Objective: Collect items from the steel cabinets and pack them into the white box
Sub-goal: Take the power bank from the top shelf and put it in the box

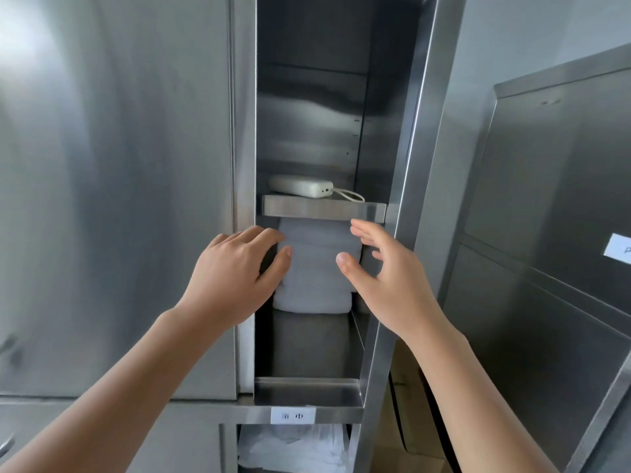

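A stack of folded white towels (316, 268) fills the back of a narrow open compartment in the steel cabinet (119, 199), just under a short steel shelf (321, 209). My left hand (232, 274) reaches in at the stack's left side, fingers curled, thumb touching the towel front. My right hand (379, 271) is spread open at the stack's right side, close to it and holding nothing. A white power bank (300, 187) with a looped cord lies on the shelf above. The white box is not in view.
The open steel door (546, 233) stands at the right with a white label (619, 249). Below the compartment is a labelled ledge (293, 415), and under it a space with crumpled white plastic-wrapped items (293, 445). Brown cardboard (406, 404) shows behind the door edge.
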Demonstrator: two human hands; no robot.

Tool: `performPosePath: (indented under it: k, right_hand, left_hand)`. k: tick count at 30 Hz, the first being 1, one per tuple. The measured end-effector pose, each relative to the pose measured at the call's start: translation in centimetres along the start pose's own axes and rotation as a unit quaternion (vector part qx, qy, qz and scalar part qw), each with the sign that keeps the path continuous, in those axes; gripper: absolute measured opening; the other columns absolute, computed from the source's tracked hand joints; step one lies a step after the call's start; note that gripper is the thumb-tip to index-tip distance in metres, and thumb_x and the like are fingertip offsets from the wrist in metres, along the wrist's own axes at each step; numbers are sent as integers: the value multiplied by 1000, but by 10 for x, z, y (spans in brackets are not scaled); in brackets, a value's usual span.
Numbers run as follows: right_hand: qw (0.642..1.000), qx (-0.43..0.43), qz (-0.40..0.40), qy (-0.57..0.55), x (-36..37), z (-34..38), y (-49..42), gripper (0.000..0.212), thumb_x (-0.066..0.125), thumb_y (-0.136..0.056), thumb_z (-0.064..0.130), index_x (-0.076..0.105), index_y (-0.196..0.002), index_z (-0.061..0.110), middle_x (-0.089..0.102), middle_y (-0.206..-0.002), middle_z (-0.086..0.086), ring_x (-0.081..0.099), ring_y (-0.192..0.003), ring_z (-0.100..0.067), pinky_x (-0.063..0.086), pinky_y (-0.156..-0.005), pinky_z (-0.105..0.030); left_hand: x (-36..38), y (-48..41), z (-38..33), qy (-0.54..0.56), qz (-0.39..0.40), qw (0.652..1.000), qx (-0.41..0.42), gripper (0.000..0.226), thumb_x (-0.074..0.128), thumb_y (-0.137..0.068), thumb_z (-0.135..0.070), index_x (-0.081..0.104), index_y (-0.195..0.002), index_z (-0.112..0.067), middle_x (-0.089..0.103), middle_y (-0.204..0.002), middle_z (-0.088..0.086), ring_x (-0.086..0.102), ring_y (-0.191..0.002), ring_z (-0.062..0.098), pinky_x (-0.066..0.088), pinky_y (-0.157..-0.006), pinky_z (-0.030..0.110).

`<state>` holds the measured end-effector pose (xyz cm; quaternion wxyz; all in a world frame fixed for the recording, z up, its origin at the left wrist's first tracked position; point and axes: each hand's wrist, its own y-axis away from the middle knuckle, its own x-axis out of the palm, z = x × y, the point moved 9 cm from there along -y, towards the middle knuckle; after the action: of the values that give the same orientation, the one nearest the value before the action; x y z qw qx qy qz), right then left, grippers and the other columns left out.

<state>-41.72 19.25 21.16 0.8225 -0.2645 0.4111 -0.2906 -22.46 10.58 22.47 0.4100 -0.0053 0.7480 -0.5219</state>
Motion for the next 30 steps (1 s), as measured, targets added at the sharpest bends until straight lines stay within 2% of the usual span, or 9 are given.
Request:
performPosePath:
  k: [4, 8, 11, 15, 19, 24, 30]
  right_hand:
    - [999, -41, -10, 5, -3, 28, -36, 61, 56, -91, 60, 47, -147, 39, 57, -142, 24, 48, -136, 3, 44, -113, -34]
    - [999, -54, 5, -3, 7, 41, -67, 56, 62, -95, 49, 47, -148, 37, 56, -143, 23, 46, -137, 3, 42, -115, -35]
    - [998, -63, 4, -1, 16, 44, -77, 56, 62, -95, 48, 48, -148, 36, 56, -143, 22, 47, -137, 0, 42, -115, -36]
    - [997, -70, -7, -13, 24, 49, -86, 56, 61, -94, 50, 50, -147, 33, 58, -142, 19, 49, -136, -1, 43, -114, -37]
    - [997, -75, -9, -11, 32, 53, -93, 55, 61, -96, 50, 50, -147, 34, 58, -143, 20, 48, -136, 1, 43, -114, -35]
    - [997, -72, -5, -11, 38, 50, -98, 56, 61, -96, 50, 49, -148, 34, 57, -143, 19, 48, -137, -1, 42, -114, -36]
    - [998, -59, -8, 7, 41, 36, -109, 56, 63, -95, 49, 50, -147, 33, 58, -142, 19, 49, -136, -2, 41, -111, -30]
  left_hand:
    - [-21, -29, 5, -15, -15, 1000, 16, 40, 33, -96, -50, 64, -106, -25, 66, -93, -9, 62, -76, 23, 40, -72, 29]
    - [-35, -49, 9, -41, -7, 999, 28, 48, 27, -95, -54, 64, -110, -27, 66, -95, -12, 61, -78, 18, 40, -75, 28]
    - [-43, -54, 14, -58, -9, 998, 36, 49, 26, -96, -54, 64, -109, -26, 65, -93, -11, 58, -76, 18, 43, -76, 29]
    - [-49, -59, 25, -59, -3, 998, 33, 52, 24, -96, -55, 65, -111, -26, 67, -99, -11, 61, -81, 18, 45, -80, 31]
    - [-49, -61, 33, -62, 3, 998, 28, 46, 29, -97, -53, 64, -114, -28, 68, -103, -12, 62, -86, 16, 45, -82, 30]
    - [-45, -64, 38, -60, 8, 998, 29, 51, 25, -96, -55, 63, -115, -28, 67, -103, -12, 61, -83, 16, 45, -83, 31]
    - [-37, -63, 47, -49, 10, 999, 21, 50, 24, -97, -56, 64, -110, -28, 67, -99, -12, 61, -79, 17, 46, -80, 33]
